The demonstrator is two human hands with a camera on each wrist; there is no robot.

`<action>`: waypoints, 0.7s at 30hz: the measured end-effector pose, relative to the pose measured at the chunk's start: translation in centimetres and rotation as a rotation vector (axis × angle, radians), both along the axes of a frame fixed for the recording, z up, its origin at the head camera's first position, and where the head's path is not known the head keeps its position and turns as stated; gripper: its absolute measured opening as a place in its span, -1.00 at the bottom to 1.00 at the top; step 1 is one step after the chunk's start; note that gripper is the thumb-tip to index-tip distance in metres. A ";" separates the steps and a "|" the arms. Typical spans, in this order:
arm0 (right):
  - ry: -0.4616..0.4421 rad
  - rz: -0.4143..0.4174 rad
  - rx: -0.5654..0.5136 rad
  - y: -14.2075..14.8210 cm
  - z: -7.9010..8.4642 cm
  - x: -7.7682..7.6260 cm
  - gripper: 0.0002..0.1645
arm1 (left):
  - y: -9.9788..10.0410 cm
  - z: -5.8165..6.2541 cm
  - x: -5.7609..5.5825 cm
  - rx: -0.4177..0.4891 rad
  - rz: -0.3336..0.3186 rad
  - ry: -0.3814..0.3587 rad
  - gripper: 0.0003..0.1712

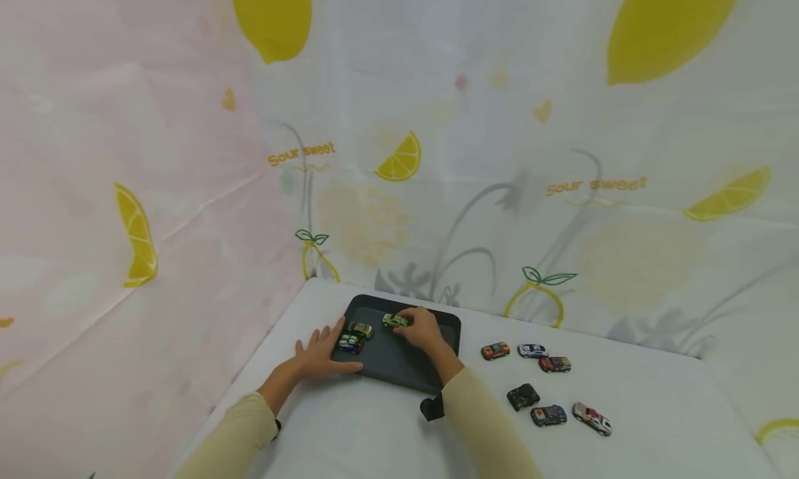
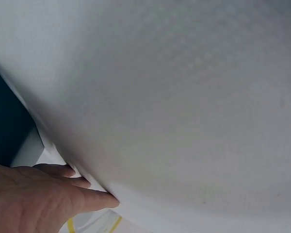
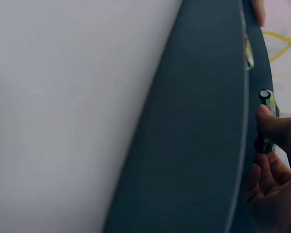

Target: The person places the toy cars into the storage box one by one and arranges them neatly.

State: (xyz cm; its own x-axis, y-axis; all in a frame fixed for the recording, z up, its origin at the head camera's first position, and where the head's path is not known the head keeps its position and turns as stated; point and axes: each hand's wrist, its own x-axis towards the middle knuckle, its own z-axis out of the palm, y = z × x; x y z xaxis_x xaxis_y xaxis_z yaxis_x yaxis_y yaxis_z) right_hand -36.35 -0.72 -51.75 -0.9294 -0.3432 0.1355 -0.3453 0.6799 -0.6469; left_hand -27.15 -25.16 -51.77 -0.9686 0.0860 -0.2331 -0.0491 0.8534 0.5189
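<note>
A dark grey tray [image 1: 399,368] lies on the white table. Over its back part, my right hand [image 1: 423,328] pinches a green toy car [image 1: 394,320] between thumb and fingers; the right wrist view shows the car [image 3: 271,109] side-on with a black wheel. My left hand [image 1: 320,351] rests at the tray's left edge with fingers spread, thumb along the front rim. Beside it inside the tray sit a yellow-green toy car [image 1: 361,330] and toy cars in blue and green [image 1: 351,343], close together. In the left wrist view the left hand [image 2: 39,199] has its fingers extended on the white surface.
Right of the tray are a red-orange car [image 1: 495,351], a white car [image 1: 533,351], a dark red car [image 1: 555,364], a black car [image 1: 523,396], a blue car [image 1: 548,415] and a white-and-red car [image 1: 591,419]. A lemon-printed cloth [image 1: 437,222] hangs behind the table.
</note>
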 end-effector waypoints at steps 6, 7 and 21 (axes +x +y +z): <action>-0.003 -0.040 -0.055 -1.7 -0.6 0.0 -0.61 | 0.2 -0.1 0.1 0.003 0.013 0.001 0.42; -0.003 -0.051 -0.066 -1.9 -0.8 0.0 -0.61 | 0.2 -0.2 0.1 -0.002 0.013 0.000 0.42; -0.017 -0.124 -0.170 -4.6 -2.2 0.0 -0.66 | 0.1 -0.2 0.2 -0.010 0.013 0.017 0.40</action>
State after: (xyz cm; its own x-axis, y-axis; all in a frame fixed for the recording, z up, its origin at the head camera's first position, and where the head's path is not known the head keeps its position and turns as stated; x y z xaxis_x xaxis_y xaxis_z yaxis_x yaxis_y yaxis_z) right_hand -36.35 -5.37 -53.97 -0.9659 -0.1995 0.1653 -0.2535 0.5970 -0.7611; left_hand -26.93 -25.03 -52.01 -0.9734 0.0710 -0.2177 -0.0518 0.8579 0.5113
